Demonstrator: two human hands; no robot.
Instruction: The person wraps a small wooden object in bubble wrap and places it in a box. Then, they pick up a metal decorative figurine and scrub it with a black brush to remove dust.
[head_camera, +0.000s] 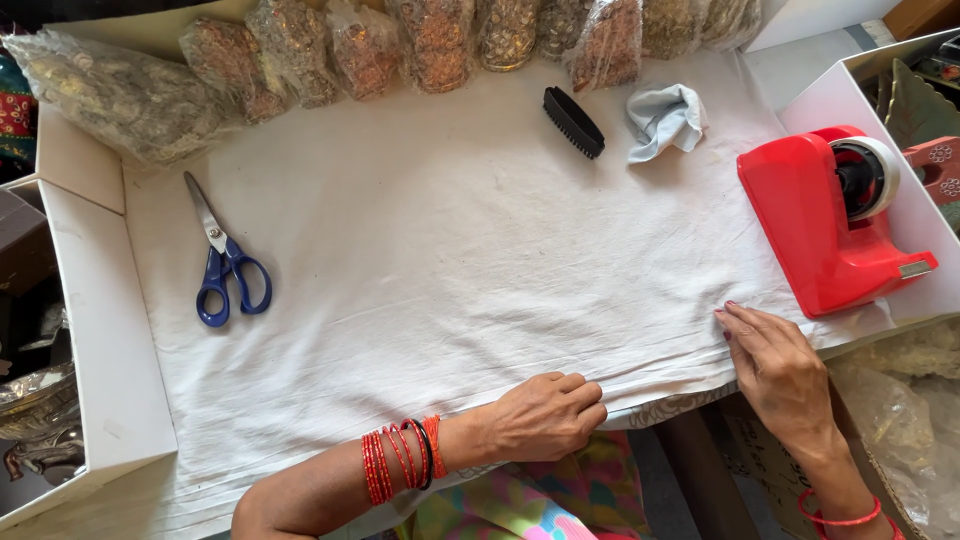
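A white cloth (460, 260) covers the work table. My left hand (545, 415), with red bangles on the wrist, grips the cloth's near edge with curled fingers. My right hand (775, 365) lies flat on the cloth near its right front corner, fingers spread, just below a red tape dispenser (825, 225). Blue-handled scissors (225, 260) lie shut on the cloth at the left.
A black brush (573, 122) and a crumpled pale blue rag (665, 120) lie at the back. Several clear bags of metallic items (300, 60) line the far edge. White cardboard boxes (100, 330) flank the left, and another box (860, 80) stands at the right.
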